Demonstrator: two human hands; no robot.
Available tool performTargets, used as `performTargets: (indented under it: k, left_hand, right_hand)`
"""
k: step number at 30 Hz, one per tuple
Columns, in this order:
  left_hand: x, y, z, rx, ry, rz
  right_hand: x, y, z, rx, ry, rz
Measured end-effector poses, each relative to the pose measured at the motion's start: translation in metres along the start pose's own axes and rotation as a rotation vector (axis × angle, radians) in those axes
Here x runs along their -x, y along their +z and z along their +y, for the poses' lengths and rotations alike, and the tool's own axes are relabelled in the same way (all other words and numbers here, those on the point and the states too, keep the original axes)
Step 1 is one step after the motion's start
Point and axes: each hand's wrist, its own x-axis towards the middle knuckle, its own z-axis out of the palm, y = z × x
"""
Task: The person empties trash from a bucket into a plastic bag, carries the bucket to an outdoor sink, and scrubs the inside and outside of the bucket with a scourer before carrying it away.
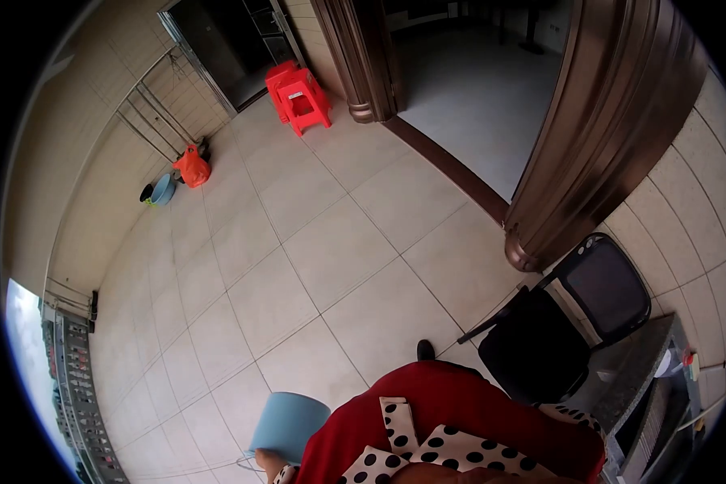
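Note:
A light blue bucket (288, 425) is tilted at the bottom of the view, left of the red garment I wear. My left hand (271, 465) is closed at the bucket's lower edge, beside a thin wire handle (244, 463). The fingers are partly cut off by the frame, so whether they grip the rim or the handle is unclear. On the right, a polka-dot sleeve (571, 416) shows near the black chair (536, 345), but my right hand is out of sight.
Stacked red plastic stools (300, 98) stand by the far doorway. An orange bag (193, 166) and a blue basin (163, 190) sit along the left wall. A raised brown threshold (448, 169) crosses the doorway. A stone-topped stand (639, 379) is behind the chair.

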Motion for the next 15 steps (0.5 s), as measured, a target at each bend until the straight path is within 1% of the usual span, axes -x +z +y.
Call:
performTargets:
  k: [7, 10, 12, 14, 15]
  left_hand:
    - [-0.028, 0.068, 0.096, -0.054, 0.180, -0.072]
    - [-0.079, 0.127, 0.119, 0.127, -0.080, 0.033]
    - [-0.107, 0.145, 0.129, 0.217, -0.263, 0.105]
    - [-0.134, 0.170, 0.153, 0.030, -0.153, -0.038]
    - [-0.159, 0.189, 0.166, -0.056, -0.181, -0.050]
  right_hand:
    - [-0.008, -0.013, -0.086, -0.064, -0.006, 0.003]
    - [-0.012, -0.018, -0.127, -0.114, -0.004, 0.023]
    - [-0.011, -0.021, -0.155, -0.168, -0.001, 0.051]
    - [-0.011, -0.027, -0.188, -0.231, -0.002, 0.087]
    - [-0.013, -0.030, -0.205, -0.256, -0.002, 0.104]
